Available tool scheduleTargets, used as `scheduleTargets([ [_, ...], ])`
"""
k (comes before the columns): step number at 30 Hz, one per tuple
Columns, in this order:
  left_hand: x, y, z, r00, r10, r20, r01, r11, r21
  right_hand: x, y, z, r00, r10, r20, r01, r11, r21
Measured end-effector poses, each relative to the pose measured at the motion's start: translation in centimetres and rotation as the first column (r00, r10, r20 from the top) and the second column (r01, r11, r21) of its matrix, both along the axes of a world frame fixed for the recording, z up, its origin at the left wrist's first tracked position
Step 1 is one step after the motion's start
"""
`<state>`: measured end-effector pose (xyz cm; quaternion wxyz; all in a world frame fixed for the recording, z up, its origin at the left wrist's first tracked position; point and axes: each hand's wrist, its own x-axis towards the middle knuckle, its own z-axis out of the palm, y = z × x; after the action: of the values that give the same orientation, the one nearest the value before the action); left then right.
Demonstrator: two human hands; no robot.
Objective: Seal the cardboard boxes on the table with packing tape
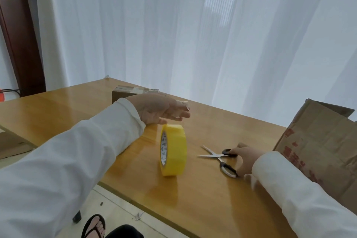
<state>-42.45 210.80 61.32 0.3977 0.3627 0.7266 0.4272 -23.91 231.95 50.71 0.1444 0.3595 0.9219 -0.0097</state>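
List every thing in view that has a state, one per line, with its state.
tape roll: standing on edge on the table, not held
scissors: blades open, lying flat
small box: closed, taped on top
large box: top flap up, unsealed
left hand: open, fingers straight, above the tape roll
right hand: touches the scissors' handles; grip unclear
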Motion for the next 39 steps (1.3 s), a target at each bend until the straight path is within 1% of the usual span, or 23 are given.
scheduleTargets([
  [3, -0.4, -0.5, -0.1, 1.0, 0.014, -0.011, -0.014, 1.0, -0.024, 0.3, -0.2, -0.2, 0.999, 0.022, -0.041, -0.023, 0.999, -0.027],
  [7, -0.4, -1.0, 0.0, 0.999, 0.007, -0.035, -0.009, 0.998, -0.058, 0.2, -0.8, -0.4, 0.994, 0.065, -0.085, -0.061, 0.997, 0.048],
  [10, -0.3, -1.2, 0.1, 0.999, -0.011, -0.037, 0.009, 0.998, -0.061, 0.6, -1.1, -0.8, 0.992, 0.039, -0.118, -0.026, 0.994, 0.11],
  [13, -0.3, -1.2, -0.1, 1.0, -0.014, -0.023, 0.013, 0.998, -0.055, 1.0, -1.6, -0.9, 0.981, -0.019, -0.194, 0.03, 0.998, 0.057],
  [16, -0.3, -0.9, -0.2, 1.0, -0.002, -0.001, 0.002, 0.999, -0.046, 0.8, -2.4, -0.8, 0.993, -0.036, -0.111, 0.041, 0.998, 0.038],
  [19, -0.2, -0.6, -0.5, 1.0, 0.028, 0.002, -0.028, 1.0, -0.01, 0.3, -3.0, -0.7, 0.995, -0.039, -0.093, 0.045, 0.997, 0.069],
  [22, -0.3, -0.8, -0.9, 0.998, 0.061, 0.011, -0.062, 0.996, 0.068, 0.3, -3.5, -0.5, 0.996, -0.029, -0.084, 0.037, 0.994, 0.104],
  [25, -0.7, -1.2, -1.3, 0.997, 0.062, 0.047, -0.068, 0.988, 0.14, 0.7, -4.1, -0.3, 0.993, -0.008, -0.117, 0.021, 0.994, 0.105],
  [27, -0.9, -1.4, -1.2, 0.998, 0.059, 0.038, -0.064, 0.988, 0.143, 1.3, -4.2, 0.5, 0.979, 0.017, -0.204, -0.003, 0.998, 0.068],
  [28, -0.9, -1.5, -1.1, 0.998, 0.056, 0.026, -0.059, 0.989, 0.137, 1.7, -4.1, 1.2, 0.956, 0.017, -0.294, -0.016, 1.0, 0.006],
  [30, -0.9, -1.6, -1.1, 0.999, 0.048, 0.008, -0.049, 0.991, 0.124, 2.2, -3.8, 2.5, 0.866, -0.02, -0.5, -0.071, 0.984, -0.163],
  [31, -0.8, -1.6, -1.1, 0.999, 0.045, 0.006, -0.045, 0.991, 0.125, 2.2, -3.7, 3.2, 0.817, -0.032, -0.576, -0.113, 0.97, -0.213],
  [32, -0.8, -1.5, -1.2, 0.999, 0.043, 0.006, -0.044, 0.991, 0.129, 2.2, -3.7, 3.8, 0.785, -0.033, -0.618, -0.148, 0.96, -0.239],
  [34, -0.7, -1.5, -1.2, 0.999, 0.043, 0.01, -0.044, 0.99, 0.136, 2.0, -3.9, 5.1, 0.764, -0.034, -0.644, -0.214, 0.928, -0.304],
  [35, -0.7, -1.5, -1.3, 0.999, 0.045, 0.01, -0.046, 0.99, 0.136, 1.8, -4.2, 5.7, 0.774, -0.041, -0.632, -0.231, 0.911, -0.342],
  [37, -0.8, -1.4, -1.4, 0.999, 0.051, 0.0, -0.051, 0.99, 0.132, 1.6, -5.1, 6.9, 0.826, -0.027, -0.562, -0.219, 0.905, -0.365],
  [39, -0.9, -1.5, -1.4, 0.999, 0.05, -0.014, -0.048, 0.99, 0.132, 1.3, -5.7, 7.7, 0.877, 0.033, -0.479, -0.202, 0.93, -0.307],
])
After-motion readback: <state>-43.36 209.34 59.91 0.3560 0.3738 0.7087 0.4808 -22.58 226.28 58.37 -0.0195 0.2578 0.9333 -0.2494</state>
